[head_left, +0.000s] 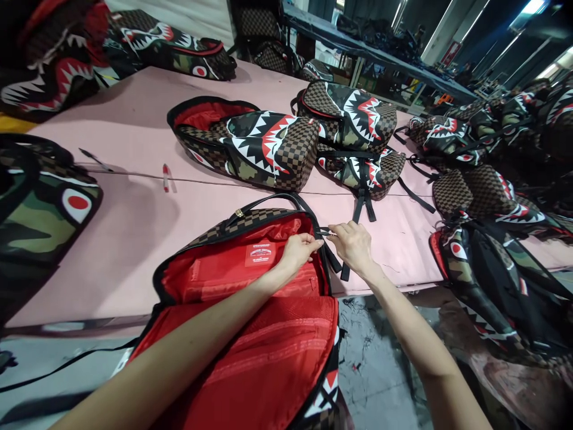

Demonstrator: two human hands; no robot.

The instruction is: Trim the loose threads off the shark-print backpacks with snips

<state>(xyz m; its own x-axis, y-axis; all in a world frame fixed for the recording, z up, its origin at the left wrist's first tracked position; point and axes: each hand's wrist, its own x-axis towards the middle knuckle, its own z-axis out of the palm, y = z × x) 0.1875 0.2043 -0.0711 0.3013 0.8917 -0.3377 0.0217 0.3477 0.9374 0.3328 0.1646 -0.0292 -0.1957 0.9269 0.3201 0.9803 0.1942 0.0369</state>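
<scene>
1 slip of the dark tool (pixel 323 231) clamped in the right hand's (pixel 352 246) fingers could nick the open backpack (pixel 280 343) — or the left hand's (pixel 296 254) fingers, pinched on its edge.

On the pink tabletop (pixel 111 257) before you, a red-and-white marker (pixel 166 178) lies near a slender dark implement (pixel 95 159). To their right, a gaping shark-mouth backpack (pixel 250 149) rests beside two checkered, camouflage-patterned bags (pixel 349 113). A camouflage bag (pixel 36 230) with a red-and-white eye sits at your left; more shark-mouth backpacks (pixel 447 134) crowd your right.
</scene>
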